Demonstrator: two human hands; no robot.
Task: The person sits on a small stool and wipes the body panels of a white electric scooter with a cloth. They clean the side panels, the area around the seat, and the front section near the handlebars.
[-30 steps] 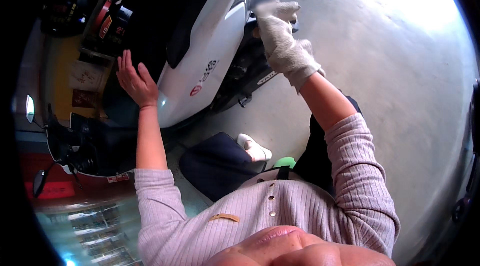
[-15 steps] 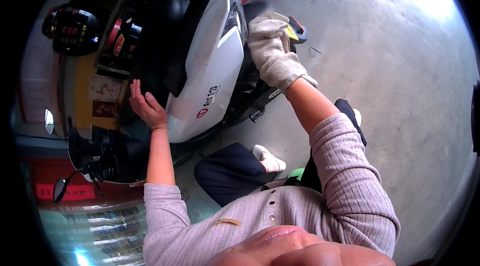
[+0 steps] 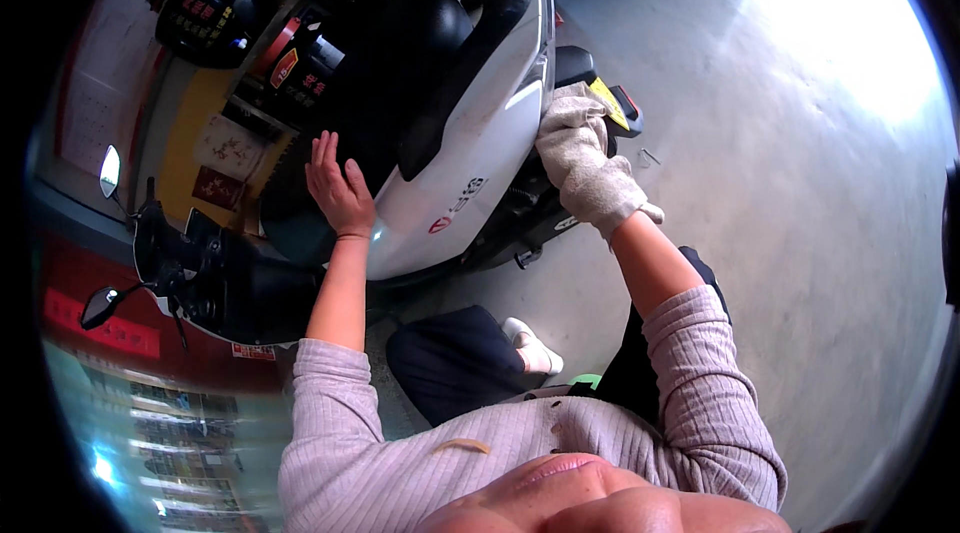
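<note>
A white and black scooter (image 3: 480,163) stands in front of me, its tail to the right. My right hand (image 3: 632,221) is inside a beige cloth (image 3: 588,165) that covers it past the wrist, hiding the fingers. Cloth and hand are against the scooter's rear side, just below the tail light (image 3: 628,108) and a yellow label (image 3: 608,101). Beside the black seat (image 3: 425,33), my left hand (image 3: 342,191) is open with nothing in it, fingers stretched out; whether it touches the seat I cannot tell.
Dark round jars (image 3: 305,68) with red lids stand on a shelf beyond the seat, and another black jar (image 3: 208,13) sits farther left. The scooter's handlebar and mirrors (image 3: 108,171) reach to the left. Grey concrete floor (image 3: 790,233) spreads on the right.
The scooter appears farther right and lower in the picture as the view shifts. My cloth-covered right hand stays at the scooter's tail, and my left hand remains open beside the seat.
</note>
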